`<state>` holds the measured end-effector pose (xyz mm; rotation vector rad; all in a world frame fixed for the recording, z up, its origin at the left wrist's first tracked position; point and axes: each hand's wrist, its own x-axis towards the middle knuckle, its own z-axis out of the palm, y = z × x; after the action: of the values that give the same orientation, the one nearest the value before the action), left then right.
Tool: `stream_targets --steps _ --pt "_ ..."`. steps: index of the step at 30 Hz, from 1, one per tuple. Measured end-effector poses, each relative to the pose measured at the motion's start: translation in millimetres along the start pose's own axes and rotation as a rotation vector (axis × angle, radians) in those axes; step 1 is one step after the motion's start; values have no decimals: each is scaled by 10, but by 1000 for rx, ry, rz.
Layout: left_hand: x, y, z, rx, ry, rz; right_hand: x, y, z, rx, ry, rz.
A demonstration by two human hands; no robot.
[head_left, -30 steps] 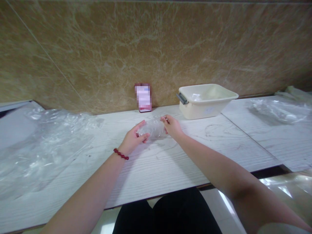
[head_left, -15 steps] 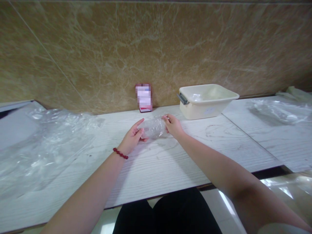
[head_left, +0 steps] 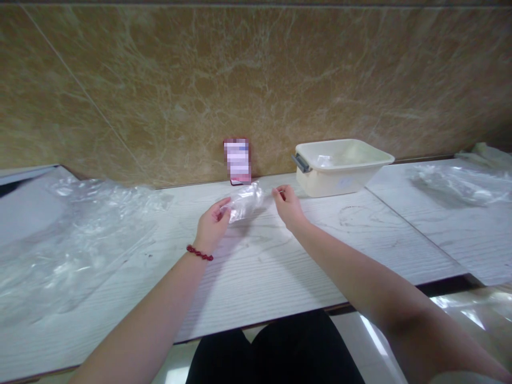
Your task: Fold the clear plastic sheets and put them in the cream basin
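My left hand (head_left: 211, 226), with a red bead bracelet at the wrist, pinches a small crumpled clear plastic bag (head_left: 245, 202) and lifts it a little above the white table (head_left: 256, 266). A short way to the bag's right, my right hand (head_left: 288, 207) hovers over the table with its fingers loosely curled. It does not touch the bag. Something small and red may sit at its fingertips; I cannot tell what it is.
A cream plastic tub (head_left: 342, 165) with a grey handle stands at the back right by the marble wall. A small blurred card (head_left: 237, 161) leans on the wall. Clear plastic sheeting (head_left: 68, 240) is heaped at the left, more plastic (head_left: 460, 181) at the far right.
Both hands held the bag before. Now my right hand has let go and drawn slightly right, while my left hand has raised the bag off the table.
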<state>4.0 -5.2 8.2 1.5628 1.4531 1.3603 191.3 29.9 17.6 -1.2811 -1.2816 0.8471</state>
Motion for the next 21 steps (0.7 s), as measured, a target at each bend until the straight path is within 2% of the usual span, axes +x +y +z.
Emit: stream_targets --steps 2,4,7,10,13,16,18,21 --pt "-25 42 -24 104 50 74 -127 -100 40 277 -183 162" --pt "-66 93 -29 161 49 129 -253 -191 74 544 -395 327" --pt "-124 143 2 178 13 171 -350 -255 94 776 -550 487" --pt "-143 159 47 198 -105 242 -324 -225 90 837 -575 514" --pt "-136 188 70 194 -270 319 -262 -171 87 774 -521 462" --pt "-143 245 63 205 -370 354 -226 -151 86 700 -466 441" --pt "-154 266 53 193 -372 378 -215 -154 83 703 -445 440" --pt "-136 213 61 -5 -207 295 -205 -163 72 741 -435 445"
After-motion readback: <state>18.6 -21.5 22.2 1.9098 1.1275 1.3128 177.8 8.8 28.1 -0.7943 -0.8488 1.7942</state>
